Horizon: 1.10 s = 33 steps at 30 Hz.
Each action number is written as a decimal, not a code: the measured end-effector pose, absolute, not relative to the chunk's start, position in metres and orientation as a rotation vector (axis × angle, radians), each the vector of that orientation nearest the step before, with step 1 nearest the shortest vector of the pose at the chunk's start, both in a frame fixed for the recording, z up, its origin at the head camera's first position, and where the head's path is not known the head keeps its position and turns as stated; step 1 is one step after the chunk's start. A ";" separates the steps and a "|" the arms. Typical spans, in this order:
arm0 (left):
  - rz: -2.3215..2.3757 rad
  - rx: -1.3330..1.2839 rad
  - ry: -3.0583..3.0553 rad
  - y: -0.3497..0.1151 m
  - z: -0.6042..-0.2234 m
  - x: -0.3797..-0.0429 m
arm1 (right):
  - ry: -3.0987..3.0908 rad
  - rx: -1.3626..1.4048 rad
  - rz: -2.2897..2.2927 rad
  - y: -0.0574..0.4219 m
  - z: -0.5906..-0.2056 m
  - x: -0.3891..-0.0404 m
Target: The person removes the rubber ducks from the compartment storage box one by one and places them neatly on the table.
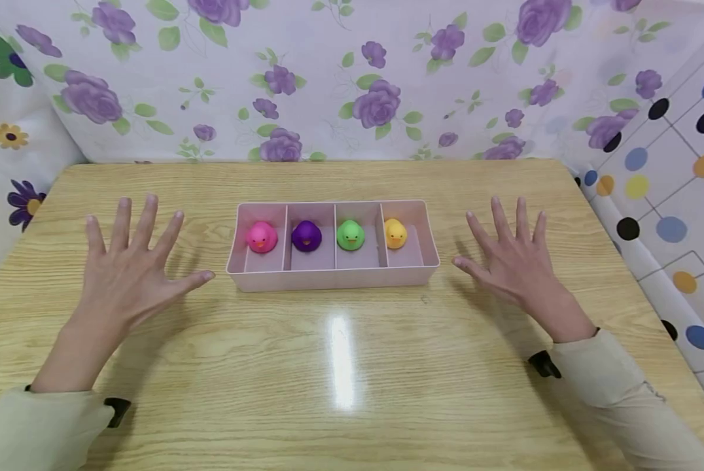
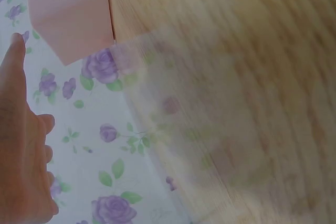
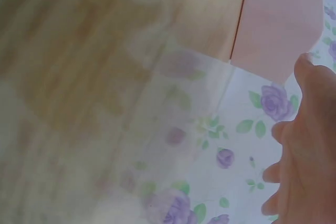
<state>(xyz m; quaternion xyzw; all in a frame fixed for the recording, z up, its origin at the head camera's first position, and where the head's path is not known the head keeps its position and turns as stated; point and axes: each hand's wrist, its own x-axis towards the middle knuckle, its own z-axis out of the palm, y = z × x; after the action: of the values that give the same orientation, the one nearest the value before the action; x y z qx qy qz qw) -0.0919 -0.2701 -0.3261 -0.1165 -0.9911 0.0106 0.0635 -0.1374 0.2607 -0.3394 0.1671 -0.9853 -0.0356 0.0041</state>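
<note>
A pale pink box [image 1: 334, 279] with several compartments stands on the table between my hands. From left to right its compartments hold a pink rubber duck [image 1: 262, 237], a purple rubber duck [image 1: 307, 236], a green rubber duck [image 1: 351, 235] and a yellow rubber duck [image 1: 396, 234], one in each. My left hand [image 1: 129, 271] is spread wide to the left of the box, its thumb pointing at the box's near corner. On the other side, my right hand [image 1: 517, 261] has its fingers spread too, thumb toward the box. Both hands hold nothing. The box's outer wall [image 2: 73, 14] shows in both wrist views.
The wooden table [image 1: 258, 366] carries a bright light reflection in front of the box. Behind its far edge hangs a white cloth with purple roses [image 1: 378, 104]. A dotted cloth [image 1: 672, 229] borders the right side, and a flowered one [image 1: 10, 137] the left.
</note>
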 end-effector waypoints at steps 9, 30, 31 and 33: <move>0.033 -0.352 -2.990 -0.271 -0.325 -0.092 | -3.085 0.532 -0.121 0.261 -0.337 -0.139; -0.279 -0.458 -3.013 -0.243 -0.315 -0.077 | -3.150 0.658 0.292 0.264 -0.336 -0.142; -0.327 -0.474 -3.019 -0.240 -0.315 -0.076 | -3.154 0.664 0.356 0.264 -0.336 -0.142; -0.441 -0.494 -3.037 -0.235 -0.313 -0.075 | -3.153 0.673 0.472 0.261 -0.333 -0.141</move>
<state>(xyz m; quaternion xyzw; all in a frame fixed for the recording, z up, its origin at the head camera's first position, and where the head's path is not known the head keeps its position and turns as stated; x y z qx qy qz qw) -0.0748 -0.2351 -0.3131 -0.1590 -0.9769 -0.1418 0.0168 -0.1412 0.2608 -0.3335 0.2063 -0.9660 0.1445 -0.0586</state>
